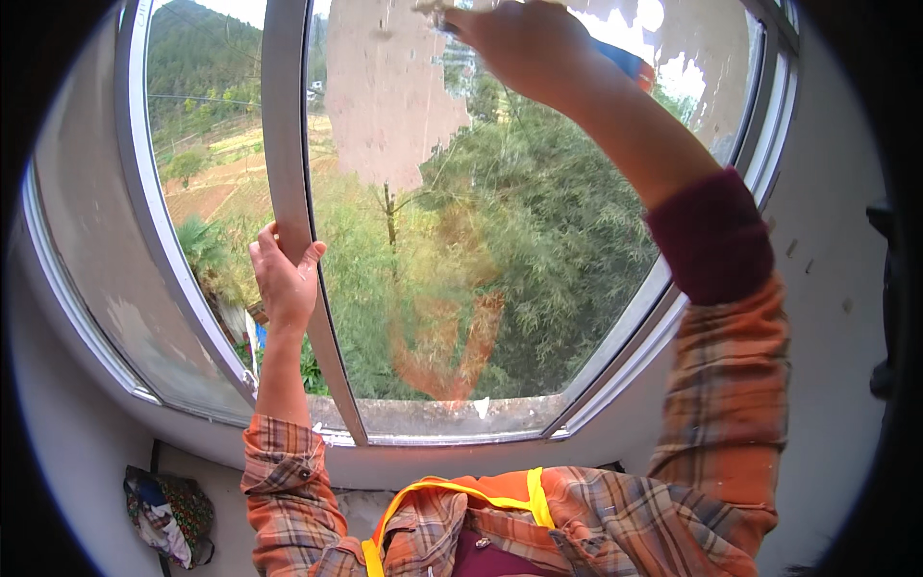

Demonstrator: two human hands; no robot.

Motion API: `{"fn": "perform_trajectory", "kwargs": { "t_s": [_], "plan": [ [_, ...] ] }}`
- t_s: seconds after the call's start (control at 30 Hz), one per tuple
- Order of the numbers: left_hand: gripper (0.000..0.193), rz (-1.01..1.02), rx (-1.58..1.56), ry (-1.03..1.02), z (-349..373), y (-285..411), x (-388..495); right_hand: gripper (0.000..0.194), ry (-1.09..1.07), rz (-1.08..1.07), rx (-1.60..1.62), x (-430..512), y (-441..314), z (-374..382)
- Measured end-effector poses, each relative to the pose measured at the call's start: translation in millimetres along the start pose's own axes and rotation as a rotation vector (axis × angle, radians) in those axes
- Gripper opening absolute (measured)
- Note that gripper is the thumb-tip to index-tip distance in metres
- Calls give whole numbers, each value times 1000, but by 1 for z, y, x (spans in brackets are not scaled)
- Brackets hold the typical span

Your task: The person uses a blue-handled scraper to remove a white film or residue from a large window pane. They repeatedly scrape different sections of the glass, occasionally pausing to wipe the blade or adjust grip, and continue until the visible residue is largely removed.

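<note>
My left hand (287, 278) grips the upright metal stile (288, 130) of a sliding window sash, thumb on the inner side and fingers around the other edge. My right hand (530, 47) is raised to the upper part of the glass pane (461, 288). It is closed around a small tool (445, 20), blurred and partly hidden by the fingers, so its kind is unclear. A pale pinkish-brown layer with ragged edges (389, 94) clings to the upper glass, and more of it (721, 72) covers the upper right corner. The lower pane is see-through.
The window sill (461, 461) runs below the sash. A patterned bag (173, 516) with cloth inside sits at lower left. Another pane (94, 238) at far left is coated brownish. Dark objects (880, 288) stand by the right wall. Trees and fields lie outside.
</note>
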State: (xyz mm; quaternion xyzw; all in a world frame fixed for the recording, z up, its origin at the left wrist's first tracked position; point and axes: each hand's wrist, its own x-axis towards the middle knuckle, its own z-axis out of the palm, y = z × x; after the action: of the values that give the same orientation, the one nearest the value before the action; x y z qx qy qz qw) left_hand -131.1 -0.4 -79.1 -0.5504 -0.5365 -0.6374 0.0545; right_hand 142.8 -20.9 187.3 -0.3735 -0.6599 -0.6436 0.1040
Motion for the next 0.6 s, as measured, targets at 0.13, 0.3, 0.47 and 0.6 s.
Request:
{"fn": "perform_trajectory", "kwargs": {
  "t_s": [0.13, 0.3, 0.47, 0.6],
  "plan": [
    [55, 118, 80, 31, 0, -1, -2, 39, -143, -33, -147, -29, 21, -13],
    [54, 89, 58, 6, 1, -4, -2, 32, 111, 45, 204, 54, -40, -19],
    [56, 58, 23, 10, 2, -4, -1, 32, -159, -137, 131, 38, 5, -14],
    [55, 103, 90, 30, 2, -2, -3, 28, 4, -54, -18, 24, 6, -15]
  ]
}}
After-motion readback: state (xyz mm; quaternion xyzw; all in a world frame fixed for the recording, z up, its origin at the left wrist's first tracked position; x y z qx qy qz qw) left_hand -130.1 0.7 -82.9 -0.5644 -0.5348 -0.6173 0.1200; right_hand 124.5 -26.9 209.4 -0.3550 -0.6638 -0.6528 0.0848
